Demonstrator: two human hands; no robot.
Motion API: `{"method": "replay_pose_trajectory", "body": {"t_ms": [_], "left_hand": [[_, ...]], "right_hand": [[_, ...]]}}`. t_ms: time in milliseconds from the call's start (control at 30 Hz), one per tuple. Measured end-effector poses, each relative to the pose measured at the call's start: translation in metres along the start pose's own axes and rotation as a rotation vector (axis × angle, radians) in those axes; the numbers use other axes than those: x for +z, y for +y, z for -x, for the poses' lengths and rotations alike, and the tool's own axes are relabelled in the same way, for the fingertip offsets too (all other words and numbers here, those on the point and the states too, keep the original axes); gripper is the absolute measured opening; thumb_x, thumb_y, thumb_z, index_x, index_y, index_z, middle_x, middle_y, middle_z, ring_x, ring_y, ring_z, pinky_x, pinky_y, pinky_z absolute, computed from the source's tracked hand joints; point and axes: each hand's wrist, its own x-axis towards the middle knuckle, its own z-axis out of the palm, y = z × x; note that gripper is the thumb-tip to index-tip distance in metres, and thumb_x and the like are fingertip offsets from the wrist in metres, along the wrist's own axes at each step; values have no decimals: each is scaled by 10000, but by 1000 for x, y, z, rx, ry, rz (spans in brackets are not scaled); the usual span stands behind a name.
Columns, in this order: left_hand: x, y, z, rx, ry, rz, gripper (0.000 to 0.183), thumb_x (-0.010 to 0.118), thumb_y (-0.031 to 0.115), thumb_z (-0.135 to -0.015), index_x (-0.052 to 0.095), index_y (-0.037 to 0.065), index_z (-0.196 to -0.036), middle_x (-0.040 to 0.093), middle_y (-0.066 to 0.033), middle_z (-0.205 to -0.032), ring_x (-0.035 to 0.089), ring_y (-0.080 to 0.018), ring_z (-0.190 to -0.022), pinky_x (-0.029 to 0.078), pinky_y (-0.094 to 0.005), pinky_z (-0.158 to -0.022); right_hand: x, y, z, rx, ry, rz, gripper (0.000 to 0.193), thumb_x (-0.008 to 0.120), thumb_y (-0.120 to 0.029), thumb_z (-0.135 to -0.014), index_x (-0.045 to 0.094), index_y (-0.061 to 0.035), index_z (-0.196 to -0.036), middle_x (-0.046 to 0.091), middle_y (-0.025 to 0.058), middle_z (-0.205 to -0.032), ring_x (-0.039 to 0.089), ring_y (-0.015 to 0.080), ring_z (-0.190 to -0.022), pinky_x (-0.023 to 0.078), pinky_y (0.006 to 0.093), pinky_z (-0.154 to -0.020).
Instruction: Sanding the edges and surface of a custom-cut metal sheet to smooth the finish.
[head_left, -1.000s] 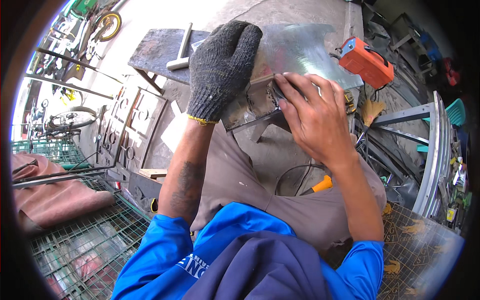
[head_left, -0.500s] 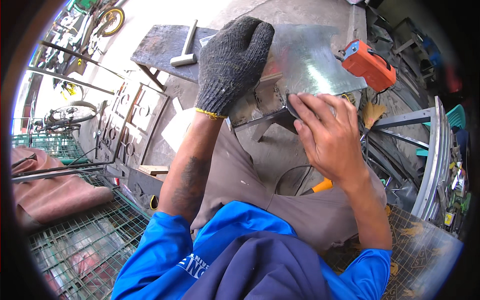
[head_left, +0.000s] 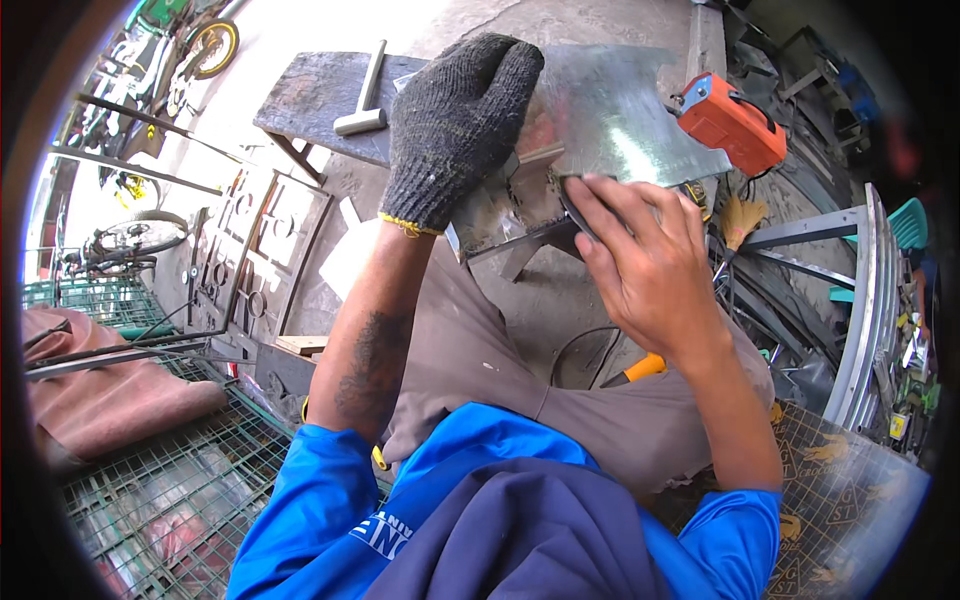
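My left hand (head_left: 465,125), in a dark grey knitted glove with a yellow cuff, is raised and closed in front of the bench. Whatever it grips is hidden behind the glove. My bare right hand (head_left: 650,260) pinches a thin dark flat piece (head_left: 577,208) with a curved edge between fingers and thumb; most of that piece lies under the fingers. Just beyond both hands is a shiny metal sheet (head_left: 625,115). Between the hands, below the sheet, shows a worn, dirty surface (head_left: 510,205) with a dark front edge.
A hammer (head_left: 362,120) lies on the dark wooden bench (head_left: 310,95). An orange box with a black handle (head_left: 730,125) stands right of the sheet, near a brush (head_left: 742,220). Metal frames (head_left: 255,255) and green wire mesh (head_left: 170,480) are at left, steel bars (head_left: 865,300) at right.
My right hand has shifted slightly up and left with the dark piece. My left hand stays closed in nearly the same place. The whole view has moved a little.
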Motion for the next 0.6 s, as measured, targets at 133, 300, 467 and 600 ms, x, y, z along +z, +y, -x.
{"method": "replay_pose_trajectory", "body": {"t_ms": [133,300,467,600], "left_hand": [[0,10,3,25,10,-15,357,616,413,-1020,767,100,-1100,758,-148,-1051,738,-383,-969,573,-473,-847],[-7,9,1,-135,-84,100,329,611,380,-1022,752,112,-1149,752,-133,-1100,736,-361,-1001,573,-464,-848],[-1,3,-1,17,-44,-56,343,617,401,-1019,764,113,-1132,758,-142,-1073,740,-366,-981,573,-461,-842],[-5,9,-5,-106,-72,23,414,605,477,-1016,767,122,-1154,765,-141,-1106,740,-374,-1001,570,-462,-863]], "right_hand": [[8,12,-15,10,-6,17,399,666,-285,-990,717,-94,-1336,663,19,-1321,572,254,-1191,401,465,-1077],[-1,7,4,-17,-14,23,370,659,-282,-997,724,-119,-1323,666,2,-1320,572,236,-1204,409,470,-1061],[15,14,-21,-22,53,37,382,679,-282,-978,732,-121,-1321,675,-12,-1297,582,229,-1170,424,451,-1041],[-8,9,0,-64,-16,111,391,684,-283,-972,732,-106,-1317,679,-6,-1282,585,228,-1155,438,437,-1022]]}}
